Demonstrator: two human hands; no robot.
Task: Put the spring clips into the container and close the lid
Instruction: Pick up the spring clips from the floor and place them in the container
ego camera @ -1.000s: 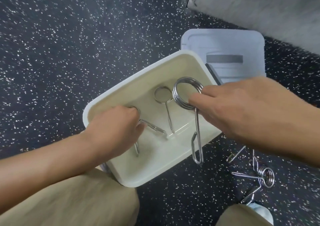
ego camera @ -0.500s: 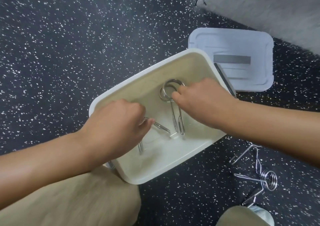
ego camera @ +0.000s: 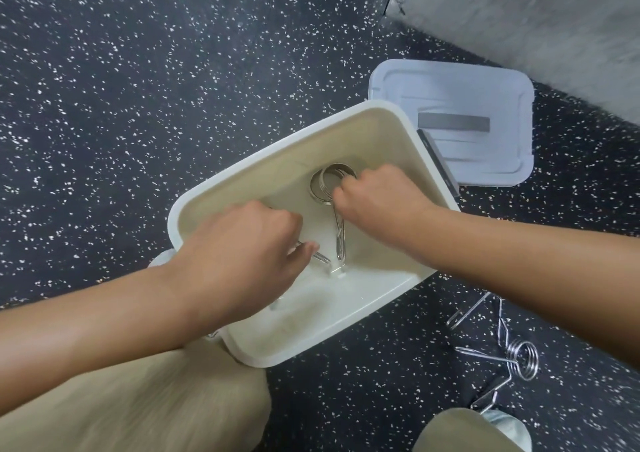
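Observation:
A white rectangular container (ego camera: 367,316) sits tilted on the dark speckled floor between my knees. Both hands are inside it. My right hand (ego camera: 377,198) pinches a steel spring clip (ego camera: 329,188) at its coil, and the clip lies against the container's floor. My left hand (ego camera: 242,254) is closed over another spring clip (ego camera: 320,257), of which only the handle tips show. The pale blue-grey lid (ego camera: 450,105) lies flat on the floor behind the container, to the right. More spring clips (ego camera: 519,358) lie loose on the floor at the lower right.
A grey wall or block (ego camera: 536,18) fills the upper right corner. My knees in tan trousers (ego camera: 138,399) take up the bottom of the view, with a shoe tip (ego camera: 505,427) at the lower right. Open speckled floor (ego camera: 138,88) stretches to the left.
My right hand has carried its clip from above the container's near rim down inside, laying it on the floor of the box. My left hand has stayed over its clip.

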